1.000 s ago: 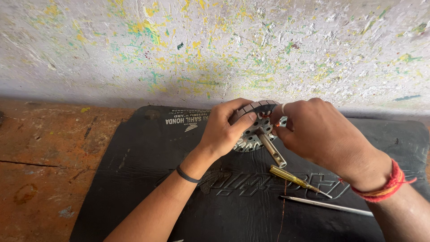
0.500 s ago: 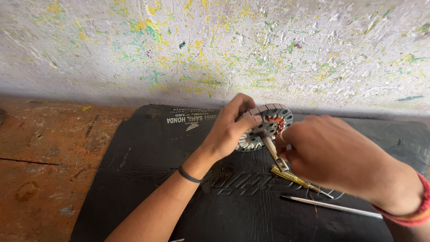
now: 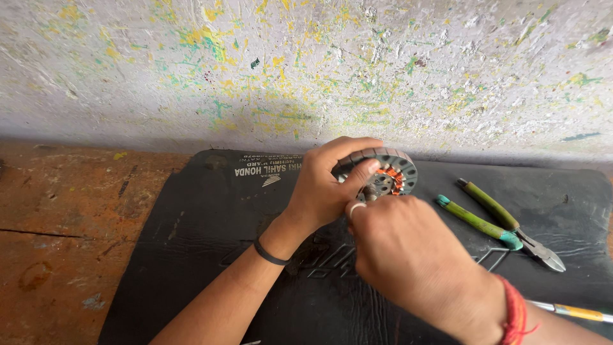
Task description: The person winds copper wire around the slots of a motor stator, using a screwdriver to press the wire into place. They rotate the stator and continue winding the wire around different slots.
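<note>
A black rubber mat (image 3: 191, 255) covers the bench (image 3: 64, 243). Above it, the left hand (image 3: 325, 188) has its fingers wrapped around a round motor coil (image 3: 386, 172); the right hand (image 3: 408, 255) pinches at its centre. Green-handled pliers (image 3: 504, 220) lie nearby.

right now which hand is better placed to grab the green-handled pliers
Right. The right hand works at the centre of the motor stator, and the green-handled pliers lie on the black mat just to its right. The left hand grips the stator.
</note>
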